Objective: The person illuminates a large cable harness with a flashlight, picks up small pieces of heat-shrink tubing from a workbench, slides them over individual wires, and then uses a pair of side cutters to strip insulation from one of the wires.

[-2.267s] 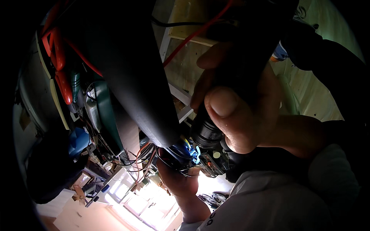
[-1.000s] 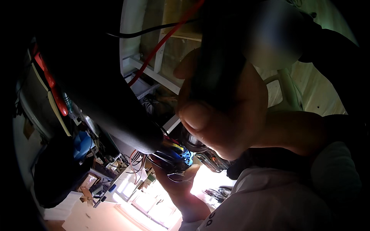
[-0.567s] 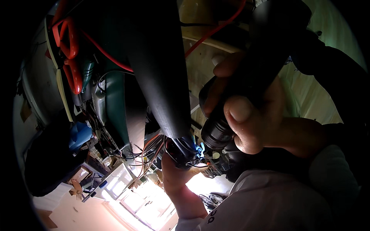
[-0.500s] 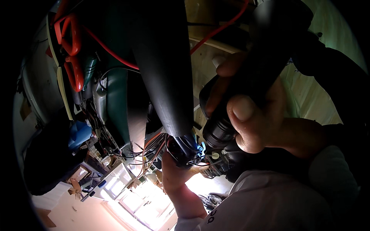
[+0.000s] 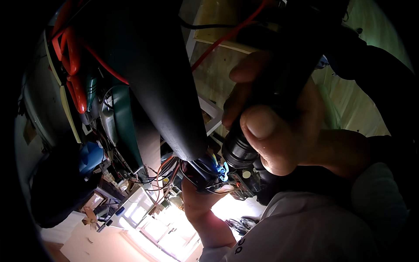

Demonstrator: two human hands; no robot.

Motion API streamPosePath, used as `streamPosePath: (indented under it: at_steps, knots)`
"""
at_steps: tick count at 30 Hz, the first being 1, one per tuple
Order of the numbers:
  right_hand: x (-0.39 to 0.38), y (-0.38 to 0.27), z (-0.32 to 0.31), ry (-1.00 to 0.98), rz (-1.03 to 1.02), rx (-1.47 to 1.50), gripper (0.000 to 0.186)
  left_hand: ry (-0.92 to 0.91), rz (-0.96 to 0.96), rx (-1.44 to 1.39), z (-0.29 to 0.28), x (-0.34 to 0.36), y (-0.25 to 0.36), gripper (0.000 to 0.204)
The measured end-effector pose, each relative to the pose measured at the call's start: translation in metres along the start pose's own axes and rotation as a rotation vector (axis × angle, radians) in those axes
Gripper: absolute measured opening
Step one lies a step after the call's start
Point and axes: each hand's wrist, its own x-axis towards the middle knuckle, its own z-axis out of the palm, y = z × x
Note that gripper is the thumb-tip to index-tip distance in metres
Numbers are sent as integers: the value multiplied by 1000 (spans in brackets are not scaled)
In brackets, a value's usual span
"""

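Note:
My right hand is wrapped round a black cylinder with a ribbed end, shaped like a flashlight; its upper part is lost in the dark. Just left of it a broad, smooth black tube slants down from above. Dark wires come out at its lower end, and a bright blue piece sits beside them. My left hand comes up from below, closed round the wire bundle under the tube's end. Its fingertips are mostly hidden by the wires.
Tools with red handles and a teal handle hang at the left. Thin loose wires spread left of my left hand. A red cable crosses above. Bright light from a window glares at the bottom.
The black tube and its wires have shifted to the left in view. My right hand with the black cylinder has moved slightly left too. Both hands keep their hold.

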Motion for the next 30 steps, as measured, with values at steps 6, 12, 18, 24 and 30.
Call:
streamPosePath:
  at_steps: [6, 12, 18, 24, 30]
  knots:
    - [0, 1, 2, 19, 14, 46, 49, 36, -66, -95, 1, -10, -5, 91]
    - [2, 1, 2, 26, 25, -7, 49, 20, 13, 104, -13, -16, -24, 86]
    - [1, 4, 3, -5, -35, -50, 51, 30, -107, -119, -5, -11, -10, 84]
    - [-3, -4, 1, -39, 14, -46, 55, 18, -79, 14, -8, -9, -6, 79]
    - [-1, -1, -4, -147, -149, 204, 57, 11, -54, -205, -4, -7, 1, 73]
